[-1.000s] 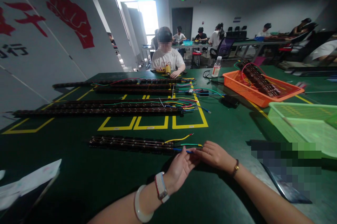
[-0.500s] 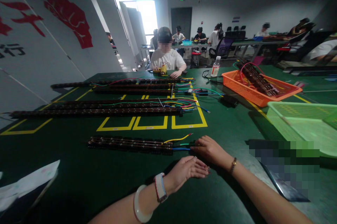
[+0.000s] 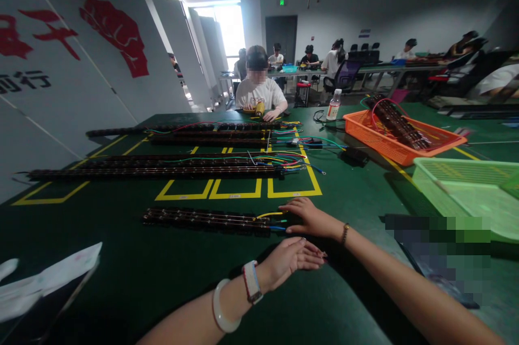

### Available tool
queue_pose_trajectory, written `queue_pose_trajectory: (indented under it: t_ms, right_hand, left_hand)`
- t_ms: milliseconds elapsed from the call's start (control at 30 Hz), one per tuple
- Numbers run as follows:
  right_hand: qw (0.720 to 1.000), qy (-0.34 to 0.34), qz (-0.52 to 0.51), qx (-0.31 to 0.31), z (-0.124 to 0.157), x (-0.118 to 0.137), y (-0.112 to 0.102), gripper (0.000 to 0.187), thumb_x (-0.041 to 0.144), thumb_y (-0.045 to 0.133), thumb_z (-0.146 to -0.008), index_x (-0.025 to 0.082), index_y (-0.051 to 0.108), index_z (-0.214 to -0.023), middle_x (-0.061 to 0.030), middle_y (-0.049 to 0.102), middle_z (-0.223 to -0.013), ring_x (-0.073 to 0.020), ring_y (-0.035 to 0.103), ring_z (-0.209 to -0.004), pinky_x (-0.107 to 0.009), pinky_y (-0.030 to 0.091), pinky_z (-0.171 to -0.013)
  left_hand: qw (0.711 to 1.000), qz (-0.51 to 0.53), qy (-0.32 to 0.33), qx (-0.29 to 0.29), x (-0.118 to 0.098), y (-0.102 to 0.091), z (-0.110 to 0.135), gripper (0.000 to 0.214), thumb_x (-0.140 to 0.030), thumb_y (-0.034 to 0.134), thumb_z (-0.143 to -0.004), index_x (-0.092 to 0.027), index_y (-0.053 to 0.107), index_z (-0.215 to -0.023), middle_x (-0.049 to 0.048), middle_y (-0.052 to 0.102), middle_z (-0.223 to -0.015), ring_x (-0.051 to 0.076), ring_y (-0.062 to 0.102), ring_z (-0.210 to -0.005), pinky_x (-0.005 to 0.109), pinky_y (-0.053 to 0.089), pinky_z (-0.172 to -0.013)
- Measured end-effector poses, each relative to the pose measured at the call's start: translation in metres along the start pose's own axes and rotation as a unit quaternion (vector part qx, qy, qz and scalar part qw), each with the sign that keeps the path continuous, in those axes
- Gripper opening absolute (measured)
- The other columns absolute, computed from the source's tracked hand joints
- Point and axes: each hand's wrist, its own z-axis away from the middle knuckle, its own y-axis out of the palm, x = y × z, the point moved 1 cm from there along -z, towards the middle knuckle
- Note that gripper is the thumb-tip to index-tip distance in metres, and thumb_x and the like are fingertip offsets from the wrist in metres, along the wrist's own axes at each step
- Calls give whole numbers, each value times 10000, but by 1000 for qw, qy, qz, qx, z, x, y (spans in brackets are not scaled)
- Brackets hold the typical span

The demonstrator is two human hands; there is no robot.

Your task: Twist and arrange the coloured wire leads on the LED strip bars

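Note:
A dark wiring bundle with copper-coloured rods lies crosswise on the green table in front of me. From its right end come a yellow wire, a short green wire and a blue wire. My right hand reaches over these wire ends, fingers spread, thumb close to the blue wire's tip; whether it touches them I cannot tell. Nearer to me, my left hand is turned palm up with its fingers stretched out to the right. A tiny speck shows at its fingertips, too small to name.
Longer bundles lie beyond, over yellow tape outlines. At right stand an orange basket holding another bundle and a green basket. A plastic bottle stands farther back. Across the table sits a person with a yellow tool.
My right hand has moved left and its fingers have spread, from bunched at the green and blue wire ends to over the yellow wire's tip. My left hand keeps its pose.

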Motion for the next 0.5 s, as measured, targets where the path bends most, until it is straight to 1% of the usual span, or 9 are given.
queue_pose_trajectory:
  t_ms: [33,100,200,233,300,367,433,500]
  right_hand:
    - [1000,-1,2,16,-2,-2,2,533,475,653,-765,197,558,-1210,-102,614,-1077,-235,510,-1051,-409,362,-940]
    - [999,2,3,39,-5,-6,5,473,500,659,-747,174,626,-1089,-89,637,-961,-223,541,-952,-380,376,-891]
    - [997,-4,-20,77,-6,-12,8,344,479,609,-799,155,671,-896,-52,637,-814,-162,548,-772,-288,401,-762]
    - [995,-1,-30,93,-7,-13,9,332,472,587,-818,151,671,-840,-34,627,-762,-138,531,-703,-256,397,-697]
    - [991,15,-45,128,-7,-15,10,352,466,549,-843,144,658,-750,5,587,-646,-95,457,-568,-213,350,-563]
    - [987,32,-42,151,-7,-16,10,380,456,519,-859,141,639,-686,32,537,-558,-72,371,-489,-203,285,-488]
    - [988,27,-17,150,-8,-14,10,359,405,513,-868,143,625,-649,35,531,-536,-67,342,-472,-205,260,-479]
    - [992,-2,30,126,-8,-10,9,292,322,536,-854,150,617,-632,20,564,-561,-72,378,-489,-213,280,-516]
  left_hand:
    - [1000,-1,4,5,0,0,0,337,-346,465,-886,-50,620,-938,227,654,-1032,248,653,-928,388,441,-886]
    - [1000,-3,9,14,1,-1,0,345,-358,471,-883,-54,622,-944,225,653,-1038,252,650,-938,390,440,-889]
    - [1000,-4,11,18,1,-1,0,349,-362,468,-884,-57,623,-949,222,654,-1039,251,648,-943,391,437,-893]
    - [1000,-4,10,18,1,-1,1,347,-360,467,-884,-57,623,-948,220,655,-1035,250,649,-942,390,436,-894]
    - [1000,0,8,18,1,-1,1,343,-358,464,-885,-58,619,-949,221,651,-1045,249,648,-943,392,433,-896]
    - [1000,14,5,14,1,-3,0,359,-373,451,-889,-61,606,-972,225,637,-1079,249,647,-946,398,428,-901]
    - [999,44,-1,15,1,-5,-1,424,-432,420,-893,-61,579,-1025,231,623,-1101,254,645,-951,411,419,-911]
    - [997,79,-8,18,1,-7,-3,519,-509,391,-882,-52,545,-1074,236,619,-1085,265,642,-962,424,402,-934]
